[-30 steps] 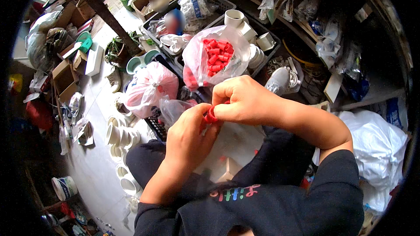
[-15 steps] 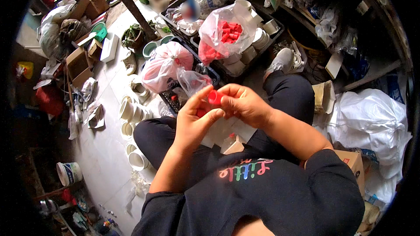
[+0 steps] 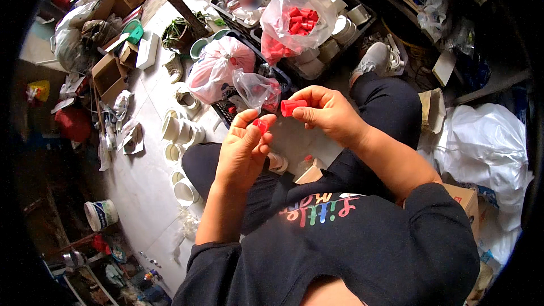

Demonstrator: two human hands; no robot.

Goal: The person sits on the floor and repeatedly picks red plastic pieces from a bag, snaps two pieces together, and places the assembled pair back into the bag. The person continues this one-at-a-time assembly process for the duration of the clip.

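Note:
My left hand (image 3: 245, 146) is closed on a small red plastic piece (image 3: 261, 126), pinched between thumb and fingers. A short gap away, my right hand (image 3: 328, 112) grips a red plastic tube (image 3: 293, 107), its open end pointing left. Just beyond my hands lies a clear plastic bag (image 3: 256, 89) with red pieces in it, beside a tied pinkish bag (image 3: 224, 59). Farther off, an open clear bag (image 3: 324, 5) holds many similar red tubes (image 3: 302, 21). Between my crossed legs sits a small tan box (image 3: 309, 173) with a bit of red at its top.
White round fittings (image 3: 186, 191) line the floor by my left knee. Black crates (image 3: 362, 22) with white fittings stand ahead. A large white bag (image 3: 481, 147) and a cardboard box (image 3: 463, 203) are at my right, a white bucket (image 3: 101, 215) at far left.
My hands were together around a red tube; now they are apart. The right has moved up and right with the tube, while a red piece shows in the left.

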